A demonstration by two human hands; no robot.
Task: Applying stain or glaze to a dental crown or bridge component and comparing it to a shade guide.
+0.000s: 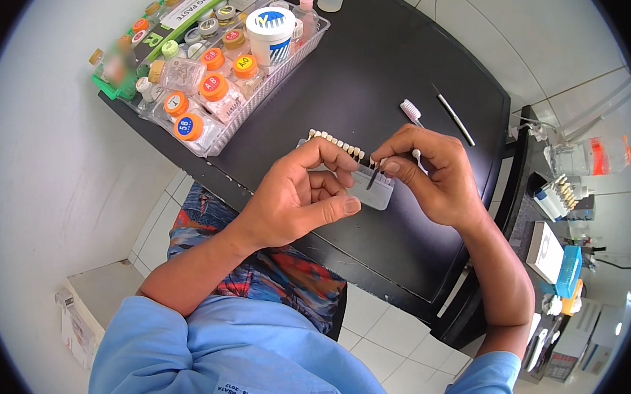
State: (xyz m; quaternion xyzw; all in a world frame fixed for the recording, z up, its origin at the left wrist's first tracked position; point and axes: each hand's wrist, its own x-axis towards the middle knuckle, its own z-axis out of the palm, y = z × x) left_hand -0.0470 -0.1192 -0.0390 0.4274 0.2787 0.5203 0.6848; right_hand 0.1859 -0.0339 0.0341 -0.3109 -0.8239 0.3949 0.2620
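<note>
A tooth shade guide [379, 194], a pale grey holder with a row of tooth-coloured tabs along its far edge, is between and beneath my hands over the black table. My right hand [433, 175] pinches a small shade tab with a dark stem [373, 178] between thumb and forefinger, above the holder's right end. Curled loosely at the guide's left side, my left hand [293, 191] has its thumb and forefinger apart with nothing seen between them. A small white rounded tip [417, 153] shows beside my right fingers; what it belongs to is partly hidden.
A clear plastic basket [269, 81] of orange-capped jars and a white tub [271, 35] fills the table's far left. Beyond my right hand lie a toothbrush [411, 109] and a thin pointed tool [456, 120]. A side counter at right holds another shade guide [557, 196] and boxes.
</note>
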